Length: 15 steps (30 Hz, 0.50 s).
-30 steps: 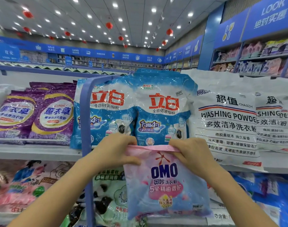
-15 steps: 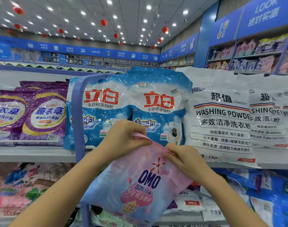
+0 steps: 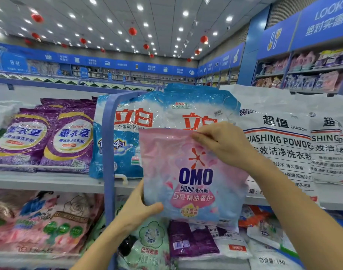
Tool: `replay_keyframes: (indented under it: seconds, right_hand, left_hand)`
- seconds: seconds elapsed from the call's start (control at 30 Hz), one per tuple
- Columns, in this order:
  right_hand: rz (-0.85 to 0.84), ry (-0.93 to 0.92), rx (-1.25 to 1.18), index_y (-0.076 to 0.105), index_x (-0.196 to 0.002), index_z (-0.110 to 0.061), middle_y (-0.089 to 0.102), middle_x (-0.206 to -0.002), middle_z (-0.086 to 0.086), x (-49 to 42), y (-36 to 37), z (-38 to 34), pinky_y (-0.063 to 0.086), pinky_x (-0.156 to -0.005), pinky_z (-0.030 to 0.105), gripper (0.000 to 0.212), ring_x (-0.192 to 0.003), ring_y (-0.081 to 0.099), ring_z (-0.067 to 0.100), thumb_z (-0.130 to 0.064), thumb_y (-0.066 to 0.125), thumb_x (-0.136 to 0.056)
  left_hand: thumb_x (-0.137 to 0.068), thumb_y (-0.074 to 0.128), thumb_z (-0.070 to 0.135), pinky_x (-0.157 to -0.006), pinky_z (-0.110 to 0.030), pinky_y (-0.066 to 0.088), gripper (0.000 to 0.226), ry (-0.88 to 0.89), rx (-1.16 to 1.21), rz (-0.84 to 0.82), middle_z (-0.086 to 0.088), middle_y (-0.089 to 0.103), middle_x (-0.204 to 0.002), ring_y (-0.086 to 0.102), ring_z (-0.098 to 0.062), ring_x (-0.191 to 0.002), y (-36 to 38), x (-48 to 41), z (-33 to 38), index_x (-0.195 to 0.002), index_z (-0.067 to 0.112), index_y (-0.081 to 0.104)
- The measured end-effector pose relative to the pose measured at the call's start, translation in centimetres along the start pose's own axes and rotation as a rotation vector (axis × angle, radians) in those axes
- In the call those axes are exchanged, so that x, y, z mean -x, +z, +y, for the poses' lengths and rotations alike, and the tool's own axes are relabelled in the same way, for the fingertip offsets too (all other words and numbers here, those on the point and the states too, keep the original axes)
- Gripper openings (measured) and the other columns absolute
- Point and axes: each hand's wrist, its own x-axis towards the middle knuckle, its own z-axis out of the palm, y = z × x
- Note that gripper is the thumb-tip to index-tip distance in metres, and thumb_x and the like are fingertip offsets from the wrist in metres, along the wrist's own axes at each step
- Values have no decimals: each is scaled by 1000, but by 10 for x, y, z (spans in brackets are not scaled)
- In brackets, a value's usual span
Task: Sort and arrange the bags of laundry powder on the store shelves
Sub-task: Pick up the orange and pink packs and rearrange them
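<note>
Both forearms reach up from the bottom edge. The left hand (image 3: 141, 208) grips the OMO bag (image 3: 188, 172) at its lower left corner, with the thumb laid across the front and the other fingers hidden behind. The right hand (image 3: 225, 145) pinches the bag's top edge near the right corner, its back toward the camera and its fingers curled over the seal. Between the two grips the bag hangs upright, label facing out, resting on no shelf.

Just behind the right-hand grip, two blue bags (image 3: 127, 137) stand on the upper shelf (image 3: 49, 181); the OMO bag covers much of the right one. A blue post (image 3: 108, 152) rises above the left-hand grip, in front of the left blue bag. Further left sit purple bags (image 3: 69, 137). To the right of the right wrist lean white bags (image 3: 279, 141) marked WASHING POWDER. Below the left-hand grip, the lower shelf (image 3: 20, 257) holds a jumble of packs, with pink bags (image 3: 40, 223) off to the left.

Far beyond the grips, red lanterns (image 3: 132, 31) hang from a white ceiling (image 3: 162, 24) dotted with spotlights. A blue banner (image 3: 108, 63) runs round the walls above stocked racks (image 3: 313, 75).
</note>
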Motion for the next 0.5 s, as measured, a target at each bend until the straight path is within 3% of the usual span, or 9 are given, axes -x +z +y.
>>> replay_keyframes:
  seconds: [0.13,0.2,0.27,0.37,0.5]
  right_hand:
    - [51,1,15,65,-72,-15,51,-58,-12,-4,-3,6,25,-52,22,42,-57,44,-1,-42,43,-95]
    - [75,-3,87,62,-71,-19,45,-55,-15,-3,-4,9,23,-52,20,40,-55,42,2,-46,42,-93]
    - [112,-29,201,59,-70,-21,43,-55,-15,-1,-4,12,19,-51,20,45,-55,42,9,-54,35,-89]
    - [219,-98,289,62,-68,-11,51,-51,0,3,-2,17,22,-54,20,64,-47,43,14,-60,23,-84]
    - [388,-219,350,54,-56,-10,45,-38,3,2,2,22,27,-50,20,53,-30,39,17,-49,38,-88]
  left_hand:
    - [-31,90,60,-74,-19,54,102,-27,14,-12,13,72,-107,69,-10,-97,-3,-13,5,-118,21,54]
    - [-33,91,58,-80,-26,55,97,-62,16,-71,4,72,-110,69,-17,-100,-4,-14,8,-117,20,59]
    - [-35,93,51,-76,-29,57,85,-109,78,-103,-7,73,-106,70,-26,-96,-3,-11,9,-109,17,66]
    - [-32,94,49,-76,-35,58,88,-133,106,-47,-13,73,-103,70,-31,-94,1,-8,15,-106,11,67]
    - [-32,95,47,-84,-45,55,88,-96,118,52,-18,71,-106,68,-36,-97,4,2,30,-106,7,68]
